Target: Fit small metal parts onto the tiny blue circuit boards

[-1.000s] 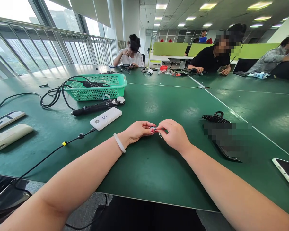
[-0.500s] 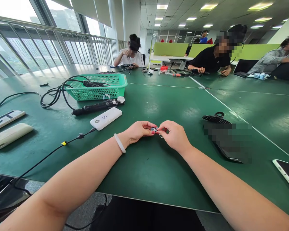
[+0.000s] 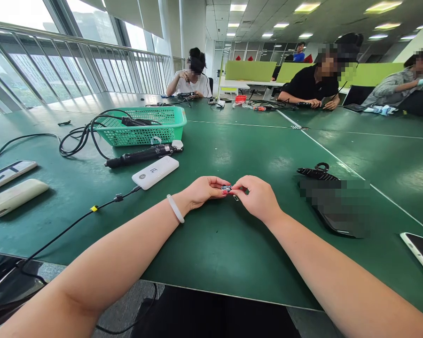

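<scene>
My left hand (image 3: 207,191), with a white bangle (image 3: 175,209) at the wrist, pinches a small grey-and-black part (image 3: 226,188) between thumb and fingers. Its kind is too small to make out. My right hand (image 3: 254,195) has thumb and index finger pressed together at the right end of that part. Both hands are closed and meet just above the green table (image 3: 211,249). Below the right fingertips shows a little pale rectangular piece (image 3: 236,198); whether it is held or lies on the table, I cannot tell.
Left of the hands are a white power bank (image 3: 155,172) with a cable, a black electric screwdriver (image 3: 141,156) and a green basket (image 3: 141,126). Two pale cases (image 3: 17,198) lie far left. A black hair claw (image 3: 317,173) and a phone (image 3: 421,253) are right. Several people sit beyond.
My hands stay almost in place, still at the small part, with only slight finger movement. Across the table, the person in black has brought both hands closer together.
</scene>
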Motion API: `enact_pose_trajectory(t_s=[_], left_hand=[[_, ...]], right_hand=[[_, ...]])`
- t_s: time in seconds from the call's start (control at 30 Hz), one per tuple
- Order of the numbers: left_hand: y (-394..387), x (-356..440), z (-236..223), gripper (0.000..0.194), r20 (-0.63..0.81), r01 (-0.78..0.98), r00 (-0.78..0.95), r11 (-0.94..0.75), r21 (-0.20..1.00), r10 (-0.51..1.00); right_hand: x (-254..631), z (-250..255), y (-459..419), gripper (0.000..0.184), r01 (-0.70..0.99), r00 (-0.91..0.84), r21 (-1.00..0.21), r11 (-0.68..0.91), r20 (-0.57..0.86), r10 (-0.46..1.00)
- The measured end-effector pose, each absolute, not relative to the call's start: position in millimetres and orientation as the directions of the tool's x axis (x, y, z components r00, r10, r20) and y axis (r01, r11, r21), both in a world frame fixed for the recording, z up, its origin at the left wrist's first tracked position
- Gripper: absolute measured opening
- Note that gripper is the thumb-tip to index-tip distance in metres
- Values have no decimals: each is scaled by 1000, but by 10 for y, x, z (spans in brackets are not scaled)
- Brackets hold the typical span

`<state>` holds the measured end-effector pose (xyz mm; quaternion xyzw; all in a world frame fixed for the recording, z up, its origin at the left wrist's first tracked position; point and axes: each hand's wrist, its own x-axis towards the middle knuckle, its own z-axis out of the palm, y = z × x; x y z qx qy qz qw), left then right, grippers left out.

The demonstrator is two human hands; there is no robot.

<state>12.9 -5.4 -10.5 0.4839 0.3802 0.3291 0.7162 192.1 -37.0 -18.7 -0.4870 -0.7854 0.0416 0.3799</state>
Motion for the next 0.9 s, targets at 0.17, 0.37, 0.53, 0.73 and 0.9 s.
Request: enact_pose_trajectory(t_s=[0.17,0.37,0.53,0.73,0.9], left_hand=[[-52,133,-104,28,-234,-96,496,321,942,836],[-29,124,-125,29,-230,-120,501,330,936,834],[-10,118,-144,31,-241,-131,494,346,929,835],[-33,127,-111,28,-244,-132,489,347,929,838],[-46,130,-88,28,-245,-134,483,348,928,841]], right_hand=[[1920,-191,-378,11,766,-262,-359,532,582,770],[1908,-182,-386,19,818,-324,-197,541,620,715],[1905,-161,-400,27,834,-389,-78,546,620,682],[1904,-167,-412,25,819,-350,-158,551,623,699],[1963,-117,-411,21,841,-154,-385,379,502,851]])
